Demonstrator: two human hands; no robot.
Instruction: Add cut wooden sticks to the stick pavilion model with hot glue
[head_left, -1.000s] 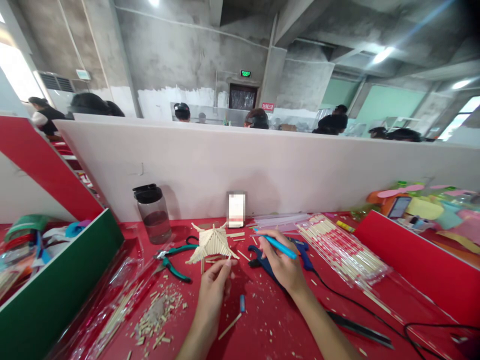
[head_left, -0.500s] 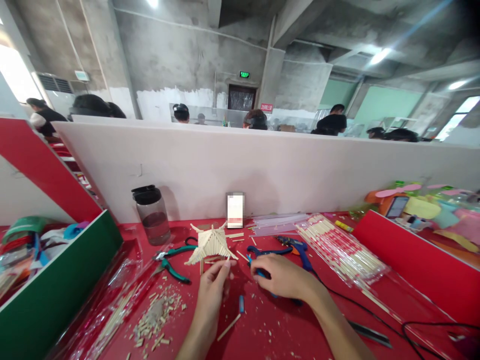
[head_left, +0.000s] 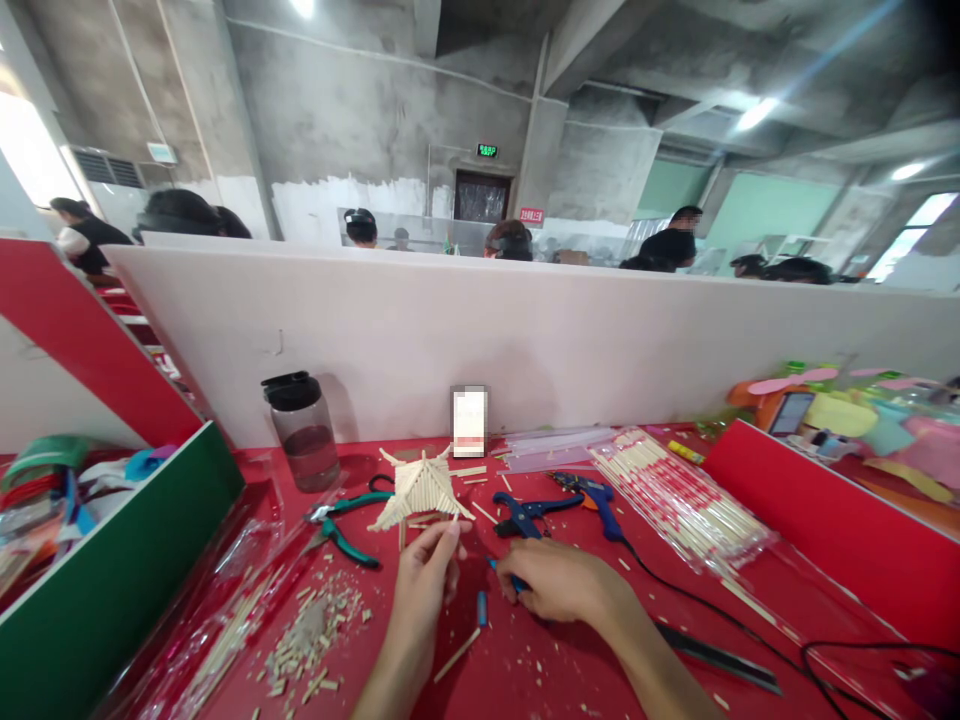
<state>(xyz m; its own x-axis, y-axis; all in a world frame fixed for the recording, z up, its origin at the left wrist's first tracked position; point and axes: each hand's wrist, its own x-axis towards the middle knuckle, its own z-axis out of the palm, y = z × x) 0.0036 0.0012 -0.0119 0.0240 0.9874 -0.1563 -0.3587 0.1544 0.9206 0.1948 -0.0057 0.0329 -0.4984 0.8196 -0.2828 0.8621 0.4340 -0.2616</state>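
Observation:
My left hand (head_left: 429,565) is closed in a pinch on a short wooden stick (head_left: 456,519), whose tip shows above the thumb beside a small roof-shaped stick model (head_left: 424,488). My right hand (head_left: 559,580) is closed on a slim blue pen-like tool (head_left: 517,582), mostly covered by the fingers. Its blue tip points left, towards my left hand. Between the hands a small blue cap-like piece (head_left: 482,608) lies on the red table, with a loose stick (head_left: 457,655) below it. Behind my right hand rests a dark blue plier-like cutter (head_left: 529,512).
Green-handled pliers (head_left: 345,530) and a pile of stick offcuts (head_left: 315,630) lie to the left. A water bottle (head_left: 304,435) stands behind. Rightward are a blue glue gun (head_left: 596,495) with its cord, bagged sticks (head_left: 682,495) and a dark flat blade-like strip (head_left: 720,655).
My right hand has moved down and slightly towards me, away from the dark blue cutter, with the blue pen-like tool in its fingers. My left hand stays nearly still.

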